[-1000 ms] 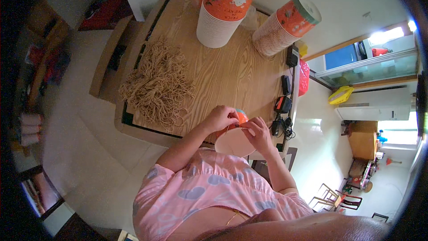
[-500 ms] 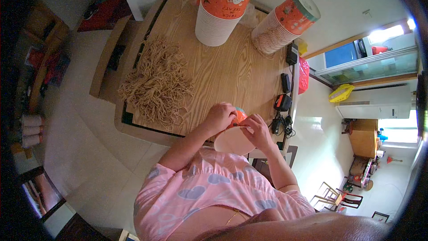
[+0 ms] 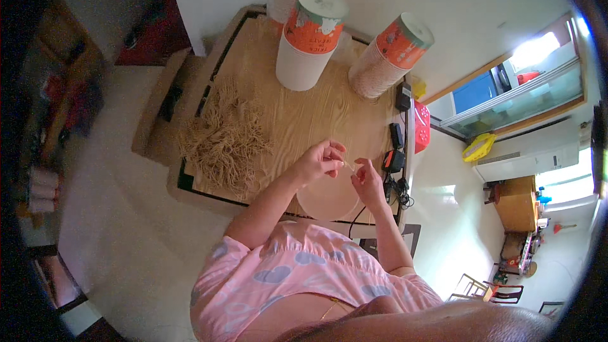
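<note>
A paper bucket [image 3: 324, 201] lies at the table's near edge against my front, its pale mouth toward me. Above it, my left hand [image 3: 322, 160] is closed, thumb and fingers pinching a short piece of thin beige cord [image 3: 348, 165]. My right hand [image 3: 368, 180] pinches at the same cord from the other side, at the bucket's upper right. The fine detail of the cord between the fingertips is blurred. To the left, a loose heap of beige cords [image 3: 229, 139] is spread on the wooden table [image 3: 304, 123].
Nested stacks of orange-and-white paper buckets, one in the middle [image 3: 310, 41] and one at right [image 3: 391, 54], stand at the far side. Black power adapters [image 3: 394, 161] with cables line the right edge. A red plastic basket [image 3: 422, 126] is beyond that edge.
My hands have come off the bucket's rim and moved apart slightly, with the cord between them. The bucket's mouth now faces me more fully. The whole view has shifted a little.
</note>
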A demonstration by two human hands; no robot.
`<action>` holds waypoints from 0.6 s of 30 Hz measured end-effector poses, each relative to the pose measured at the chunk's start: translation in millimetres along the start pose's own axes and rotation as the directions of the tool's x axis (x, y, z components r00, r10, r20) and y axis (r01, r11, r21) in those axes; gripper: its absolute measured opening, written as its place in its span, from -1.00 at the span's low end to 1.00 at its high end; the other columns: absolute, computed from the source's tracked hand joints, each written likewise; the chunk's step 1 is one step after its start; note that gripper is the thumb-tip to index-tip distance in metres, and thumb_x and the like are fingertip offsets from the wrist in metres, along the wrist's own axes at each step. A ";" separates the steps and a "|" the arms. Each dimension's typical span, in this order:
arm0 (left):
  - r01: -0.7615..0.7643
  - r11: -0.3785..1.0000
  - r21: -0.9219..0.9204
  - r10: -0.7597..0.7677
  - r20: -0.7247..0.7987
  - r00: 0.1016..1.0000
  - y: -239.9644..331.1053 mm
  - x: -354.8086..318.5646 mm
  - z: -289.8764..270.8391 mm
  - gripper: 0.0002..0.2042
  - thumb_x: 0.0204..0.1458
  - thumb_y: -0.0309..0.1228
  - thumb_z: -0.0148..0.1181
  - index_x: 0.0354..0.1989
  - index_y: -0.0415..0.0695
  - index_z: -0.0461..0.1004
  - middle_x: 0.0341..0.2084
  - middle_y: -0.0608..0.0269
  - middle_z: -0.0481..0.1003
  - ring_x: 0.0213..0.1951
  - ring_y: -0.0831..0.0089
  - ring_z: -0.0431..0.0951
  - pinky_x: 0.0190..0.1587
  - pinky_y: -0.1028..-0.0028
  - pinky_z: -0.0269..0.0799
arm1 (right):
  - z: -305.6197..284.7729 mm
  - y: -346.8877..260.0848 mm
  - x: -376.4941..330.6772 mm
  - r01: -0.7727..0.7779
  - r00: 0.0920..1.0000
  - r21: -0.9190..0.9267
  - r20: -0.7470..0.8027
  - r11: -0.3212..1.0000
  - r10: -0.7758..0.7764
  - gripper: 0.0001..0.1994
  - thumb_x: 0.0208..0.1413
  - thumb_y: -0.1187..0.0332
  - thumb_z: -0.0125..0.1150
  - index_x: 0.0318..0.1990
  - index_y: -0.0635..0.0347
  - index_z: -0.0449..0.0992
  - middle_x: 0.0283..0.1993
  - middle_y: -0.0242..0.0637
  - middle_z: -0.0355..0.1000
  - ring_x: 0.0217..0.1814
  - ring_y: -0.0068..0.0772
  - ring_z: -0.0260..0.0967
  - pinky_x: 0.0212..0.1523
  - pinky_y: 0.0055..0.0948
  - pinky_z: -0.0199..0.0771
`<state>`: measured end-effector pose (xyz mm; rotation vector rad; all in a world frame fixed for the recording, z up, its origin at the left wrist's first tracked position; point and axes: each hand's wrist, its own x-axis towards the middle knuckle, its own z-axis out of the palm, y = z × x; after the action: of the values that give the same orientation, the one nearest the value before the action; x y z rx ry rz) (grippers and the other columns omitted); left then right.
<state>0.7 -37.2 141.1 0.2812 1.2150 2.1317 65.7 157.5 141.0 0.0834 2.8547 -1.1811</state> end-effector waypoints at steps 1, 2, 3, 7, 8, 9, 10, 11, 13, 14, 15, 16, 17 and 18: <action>-0.047 0.996 0.073 0.046 0.015 0.999 1.3 -0.5 5.1 -0.73 -0.08 -0.56 0.08 -0.17 -0.18 0.27 -0.43 0.30 0.42 -0.43 0.59 0.41 -0.38 0.59 0.35 | -0.5 -0.3 1.6 0.011 1.000 -0.097 -0.019 0.995 -0.013 -0.69 -0.19 0.48 0.19 -0.21 0.20 0.33 -0.36 -0.16 0.32 -0.28 -0.17 0.30 -0.25 -0.30 0.33; -0.094 0.985 0.146 0.090 0.034 0.995 2.1 -0.8 10.0 -0.70 -0.08 -0.58 0.07 -0.14 -0.18 0.25 -0.42 0.28 0.43 -0.42 0.58 0.41 -0.37 0.60 0.35 | 1.4 -2.3 4.0 0.024 0.999 -0.097 -0.029 0.995 -0.026 -0.69 -0.19 0.48 0.19 -0.21 0.20 0.33 -0.36 -0.16 0.32 -0.28 -0.17 0.30 -0.25 -0.30 0.33; -0.143 0.961 0.238 0.125 0.091 0.988 -3.0 1.8 9.9 -0.67 -0.11 -0.60 0.08 -0.12 -0.19 0.25 -0.39 0.25 0.44 -0.35 0.54 0.43 -0.30 0.57 0.37 | 5.5 -7.6 6.0 0.218 0.963 -0.136 -0.131 0.966 -0.236 -0.68 -0.20 0.49 0.18 -0.20 0.21 0.33 -0.37 -0.17 0.32 -0.27 -0.15 0.30 -0.23 -0.29 0.32; -0.284 0.835 0.471 0.244 0.145 0.959 1.8 -0.8 30.6 -0.70 -0.12 -0.65 0.04 -0.14 -0.19 0.28 -0.41 0.27 0.43 -0.29 0.51 0.46 -0.18 0.51 0.38 | 11.8 -18.8 8.9 0.296 0.950 0.123 -0.139 0.947 -0.279 -0.69 -0.12 0.49 0.14 -0.14 0.25 0.35 -0.35 -0.25 0.37 -0.30 -0.41 0.31 -0.27 -0.46 0.32; -0.277 0.803 0.527 0.280 0.077 0.957 -0.4 1.7 27.7 -0.71 -0.12 -0.65 0.05 -0.16 -0.19 0.29 -0.41 0.26 0.44 -0.29 0.50 0.47 -0.18 0.51 0.38 | 11.7 -18.4 10.0 0.153 0.988 0.331 -0.028 0.931 -0.152 -0.71 -0.06 0.51 0.09 -0.11 0.25 0.35 -0.34 -0.31 0.39 -0.31 -0.56 0.30 -0.28 -0.54 0.30; -0.264 0.770 0.581 0.321 0.004 0.947 -1.9 2.3 24.2 -0.72 -0.12 -0.65 0.05 -0.18 -0.19 0.30 -0.40 0.25 0.44 -0.29 0.50 0.47 -0.18 0.50 0.38 | 8.7 -23.4 13.3 0.140 0.988 0.288 0.016 0.947 -0.150 -0.79 0.00 0.49 0.05 -0.17 0.26 0.41 -0.38 -0.43 0.40 -0.40 -0.69 0.23 -0.38 -0.61 0.28; -0.316 0.784 0.534 0.368 0.010 0.930 -3.4 1.0 19.9 -0.71 -0.13 -0.66 0.05 -0.18 -0.19 0.30 -0.39 0.24 0.45 -0.29 0.47 0.48 -0.18 0.50 0.39 | 6.3 -28.9 14.7 0.149 0.987 0.284 0.007 0.947 -0.158 -0.79 0.00 0.49 0.05 -0.17 0.26 0.41 -0.38 -0.43 0.40 -0.40 -0.69 0.23 -0.38 -0.61 0.28; -0.326 0.779 0.536 0.376 0.017 0.926 -5.9 -2.4 16.2 -0.71 -0.13 -0.66 0.05 -0.18 -0.19 0.30 -0.39 0.24 0.45 -0.29 0.47 0.48 -0.18 0.50 0.39 | 4.7 -35.3 15.1 0.139 0.986 0.184 0.068 0.973 -0.154 -0.83 0.01 0.47 0.05 -0.22 0.27 0.44 -0.44 -0.48 0.38 -0.45 -0.70 0.21 -0.44 -0.63 0.25; -0.346 0.585 0.734 0.561 -0.058 0.826 -3.2 -13.3 14.6 -0.74 -0.18 -0.63 0.10 -0.24 -0.19 0.33 -0.37 0.15 0.45 -0.28 0.33 0.47 -0.20 0.40 0.37 | 10.9 -37.1 17.1 0.224 0.967 0.267 0.058 0.937 -0.247 -0.86 0.07 0.40 0.02 -0.32 0.26 0.48 -0.52 -0.51 0.35 -0.57 -0.72 0.16 -0.58 -0.66 0.18; -0.294 0.276 0.915 0.719 0.007 0.695 -13.0 -13.4 4.0 -0.67 -0.23 -0.53 0.19 -0.22 -0.19 0.32 -0.34 0.13 0.42 -0.25 0.24 0.43 -0.23 0.32 0.36 | 9.0 -32.2 16.3 0.229 0.968 0.262 0.045 0.938 -0.249 -0.86 0.07 0.40 0.02 -0.32 0.26 0.48 -0.52 -0.51 0.35 -0.57 -0.72 0.16 -0.58 -0.66 0.18; -0.292 0.271 0.917 0.725 0.005 0.689 -28.2 -15.8 -13.5 -0.67 -0.23 -0.53 0.19 -0.22 -0.19 0.32 -0.34 0.13 0.42 -0.25 0.24 0.43 -0.23 0.32 0.36 | 6.2 -45.0 13.1 0.138 0.986 0.336 0.038 0.932 -0.159 -0.84 0.09 0.38 0.00 -0.31 0.24 0.48 -0.56 -0.53 0.30 -0.59 -0.74 0.13 -0.59 -0.67 0.16; -0.278 0.365 0.889 0.761 -0.113 0.639 -45.5 -15.2 -31.5 -0.63 -0.25 -0.44 0.23 -0.21 -0.20 0.31 -0.33 0.12 0.41 -0.24 0.25 0.42 -0.23 0.30 0.35 | 3.8 -54.3 11.0 0.046 0.997 0.408 0.033 0.912 -0.066 -0.83 0.11 0.35 -0.02 -0.30 0.22 0.48 -0.60 -0.55 0.25 -0.61 -0.75 0.10 -0.60 -0.68 0.14; -0.263 0.454 0.851 0.778 -0.235 0.583 -62.4 -16.6 -47.6 -0.58 -0.26 -0.36 0.28 -0.20 -0.20 0.30 -0.33 0.10 0.40 -0.23 0.25 0.42 -0.24 0.28 0.35 | 4.9 -57.6 10.6 0.054 0.996 0.412 0.037 0.909 -0.076 -0.83 0.11 0.35 -0.02 -0.30 0.22 0.48 -0.60 -0.55 0.25 -0.61 -0.75 0.10 -0.60 -0.68 0.14; -0.266 0.452 0.851 0.780 -0.233 0.581 -76.3 -19.3 -58.0 -0.58 -0.26 -0.36 0.28 -0.20 -0.20 0.30 -0.33 0.10 0.40 -0.23 0.25 0.42 -0.24 0.28 0.35 | 4.7 -59.9 8.0 0.004 0.997 0.447 0.071 0.894 -0.040 -0.83 0.13 0.35 -0.05 -0.26 0.20 0.46 -0.61 -0.57 0.19 -0.62 -0.76 0.06 -0.60 -0.69 0.12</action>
<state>20.8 -62.5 48.7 0.4122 2.7728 2.1666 53.7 112.1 179.3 0.0202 2.4647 -1.7805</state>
